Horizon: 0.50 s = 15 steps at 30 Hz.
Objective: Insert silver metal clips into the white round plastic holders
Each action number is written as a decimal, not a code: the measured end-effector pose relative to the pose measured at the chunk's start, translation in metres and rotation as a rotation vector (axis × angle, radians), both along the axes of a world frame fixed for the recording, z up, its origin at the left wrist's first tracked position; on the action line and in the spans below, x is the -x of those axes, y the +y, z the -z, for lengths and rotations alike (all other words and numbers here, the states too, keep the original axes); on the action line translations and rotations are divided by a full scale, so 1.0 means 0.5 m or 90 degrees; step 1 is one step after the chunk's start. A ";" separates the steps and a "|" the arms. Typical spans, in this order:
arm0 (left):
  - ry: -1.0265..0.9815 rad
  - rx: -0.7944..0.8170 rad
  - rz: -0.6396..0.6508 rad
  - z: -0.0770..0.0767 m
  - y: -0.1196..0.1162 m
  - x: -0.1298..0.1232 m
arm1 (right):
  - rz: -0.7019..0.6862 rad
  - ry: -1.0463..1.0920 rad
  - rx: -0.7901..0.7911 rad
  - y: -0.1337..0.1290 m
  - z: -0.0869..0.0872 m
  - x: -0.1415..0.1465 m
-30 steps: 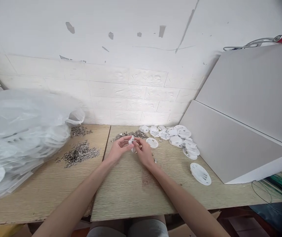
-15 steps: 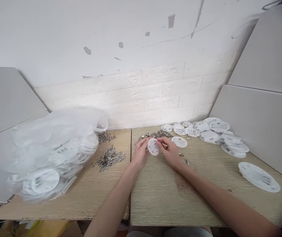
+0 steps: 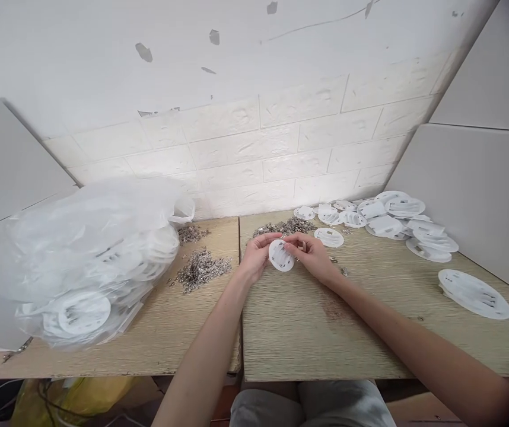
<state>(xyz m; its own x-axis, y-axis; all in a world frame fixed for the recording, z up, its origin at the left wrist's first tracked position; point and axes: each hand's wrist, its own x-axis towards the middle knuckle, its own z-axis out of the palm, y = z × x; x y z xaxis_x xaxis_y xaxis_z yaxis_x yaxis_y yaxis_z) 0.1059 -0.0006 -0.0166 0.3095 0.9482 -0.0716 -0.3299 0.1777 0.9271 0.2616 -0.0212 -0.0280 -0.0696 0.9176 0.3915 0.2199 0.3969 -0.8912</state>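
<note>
Between my two hands is a round white card (image 3: 281, 256) with slots and small metal pieces on it, raised above the wooden table. My left hand (image 3: 255, 256) grips its left edge. The fingers of my right hand (image 3: 310, 254) pinch its upper right side. Just behind the hands lies a heap of small metal parts (image 3: 288, 227), too small to name surely. Another round white card (image 3: 328, 237) rests flat beyond my right hand. A few loose metal bits (image 3: 344, 272) lie by my right wrist.
At left sits a clear plastic bag (image 3: 94, 261) full of white cards. Metal parts are piled (image 3: 203, 270) beside it. Stacked white cards (image 3: 392, 216) lie at the back right, with a single card (image 3: 476, 294) nearer. A gap (image 3: 239, 296) divides the table, and a brick-patterned wall (image 3: 245, 172) stands behind.
The camera view has tilted down, showing more of the lap. Both hands still hold the round card, which has turned slightly; my right fingers have shifted a little along its upper edge.
</note>
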 end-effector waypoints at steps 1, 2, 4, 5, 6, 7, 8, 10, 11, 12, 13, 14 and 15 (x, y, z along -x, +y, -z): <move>0.003 -0.005 0.006 -0.001 0.001 0.002 | -0.011 0.021 0.022 0.002 0.001 -0.001; 0.011 -0.013 0.009 -0.001 0.001 0.002 | -0.024 0.044 0.042 0.003 0.002 -0.003; 0.035 -0.039 0.004 0.000 0.002 0.002 | -0.048 0.086 0.075 0.005 0.002 -0.005; 0.048 -0.054 0.000 0.001 0.002 0.001 | -0.059 0.103 0.090 0.005 0.001 -0.007; 0.057 -0.067 -0.002 0.002 0.002 0.000 | -0.067 0.115 0.103 0.005 0.000 -0.009; 0.062 -0.078 0.000 0.002 0.001 -0.001 | -0.074 0.122 0.114 0.005 -0.002 -0.011; 0.063 -0.087 0.002 0.003 0.001 -0.002 | -0.078 0.123 0.124 0.004 -0.004 -0.012; 0.062 -0.099 0.008 0.002 0.001 -0.003 | -0.087 0.115 0.140 0.004 -0.006 -0.016; 0.064 -0.108 0.010 0.002 0.001 -0.003 | -0.089 0.110 0.146 0.005 -0.005 -0.017; 0.068 -0.116 0.008 0.002 0.002 -0.004 | -0.089 0.104 0.151 0.006 -0.004 -0.018; 0.071 -0.122 0.006 0.002 0.003 -0.004 | -0.085 0.101 0.154 0.006 -0.003 -0.019; 0.074 -0.125 0.005 0.002 0.004 -0.005 | -0.079 0.100 0.157 0.007 -0.001 -0.019; 0.076 -0.124 0.006 0.001 0.004 -0.005 | -0.072 0.103 0.161 0.007 0.000 -0.019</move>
<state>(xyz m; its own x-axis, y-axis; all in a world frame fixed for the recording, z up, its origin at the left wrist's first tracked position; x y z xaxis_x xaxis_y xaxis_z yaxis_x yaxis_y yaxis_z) 0.1087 0.0016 -0.0172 0.3188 0.9448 0.0757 -0.2149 -0.0057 0.9766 0.2713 -0.0178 -0.0282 -0.1324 0.9771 0.1668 0.0337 0.1727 -0.9844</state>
